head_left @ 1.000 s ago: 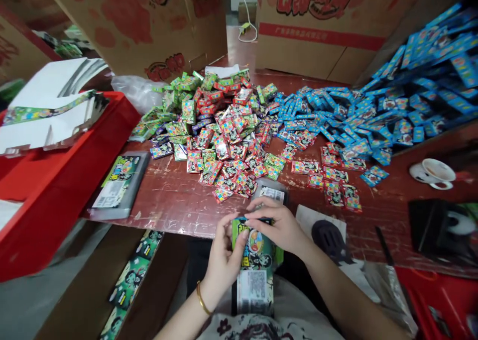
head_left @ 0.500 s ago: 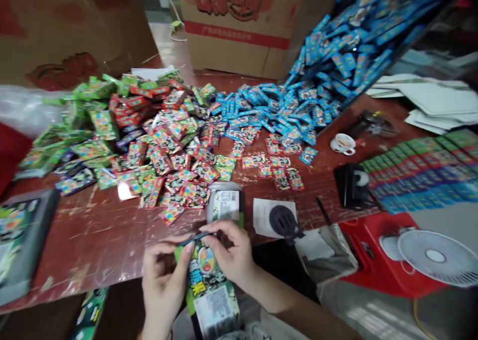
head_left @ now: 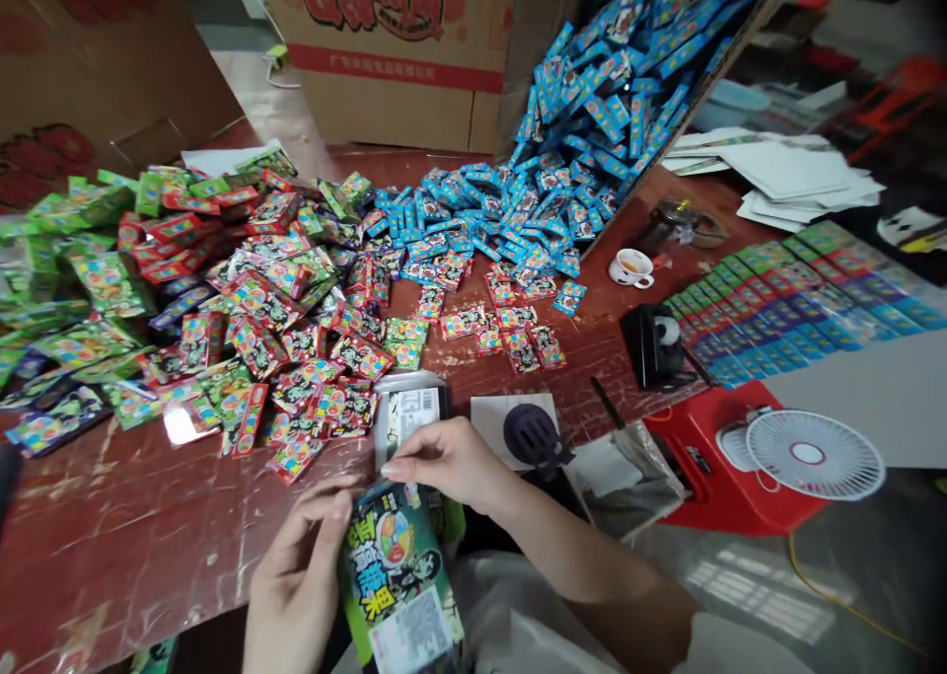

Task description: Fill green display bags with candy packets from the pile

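Observation:
A green and black candy pouch (head_left: 392, 570) with a colour wheel, Chinese characters and a pale sticker hangs upright at the table's front edge. My left hand (head_left: 296, 570) grips its upper left corner, thumb in front and fingers behind. At the top edge, my right hand (head_left: 451, 462) is closed in a pinch, thumb against forefinger. Just beyond the pouch lies another package with a white label (head_left: 414, 412), partly hidden by my right hand. Small red candy boxes (head_left: 355, 403) are heaped past my hands.
Green boxes (head_left: 110, 284) pile up on the left, blue boxes (head_left: 473, 210) spill from a carton behind. To the right stand a cup (head_left: 631, 267), a black tape dispenser (head_left: 655, 348), a white fan (head_left: 814, 454) on a red stool (head_left: 740, 482), and rows of packed boxes (head_left: 799, 299).
My view has turned to the right, so the table things sit further left. The pouch now shows more of its front, and my right hand's fingers have drawn together at its top edge.

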Action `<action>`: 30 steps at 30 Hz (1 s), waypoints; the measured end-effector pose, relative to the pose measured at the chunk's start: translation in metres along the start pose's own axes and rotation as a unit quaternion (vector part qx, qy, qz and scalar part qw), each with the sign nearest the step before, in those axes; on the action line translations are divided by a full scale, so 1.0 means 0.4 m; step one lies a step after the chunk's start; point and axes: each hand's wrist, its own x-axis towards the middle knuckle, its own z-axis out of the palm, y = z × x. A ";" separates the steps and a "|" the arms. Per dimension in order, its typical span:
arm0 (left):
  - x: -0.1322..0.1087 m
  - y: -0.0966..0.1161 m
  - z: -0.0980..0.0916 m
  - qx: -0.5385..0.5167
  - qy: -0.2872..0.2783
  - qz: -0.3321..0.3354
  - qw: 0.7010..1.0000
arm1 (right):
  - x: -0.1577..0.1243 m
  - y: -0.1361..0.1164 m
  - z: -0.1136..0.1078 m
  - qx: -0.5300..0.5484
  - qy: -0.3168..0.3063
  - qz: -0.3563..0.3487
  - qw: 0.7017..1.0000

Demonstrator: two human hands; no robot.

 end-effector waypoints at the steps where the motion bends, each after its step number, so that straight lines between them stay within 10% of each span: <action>1: -0.005 -0.002 0.014 0.000 -0.001 0.021 1.000 | -0.002 0.004 -0.005 -0.016 0.011 -0.023 1.000; 11: 0.005 0.030 0.085 -0.028 -0.028 0.059 0.997 | -0.068 -0.026 -0.085 -0.236 -0.006 -0.306 0.922; 15: 0.058 0.082 0.163 -0.058 -0.153 0.070 0.984 | -0.045 -0.042 -0.291 -0.353 0.182 -0.242 0.885; 19: 0.098 0.085 0.278 0.036 -0.302 0.113 0.946 | 0.001 -0.043 -0.444 -0.513 0.098 -0.165 0.837; 30: 0.121 0.038 0.341 0.105 -0.355 0.106 0.923 | 0.036 -0.040 -0.451 -0.594 -0.022 -0.148 0.790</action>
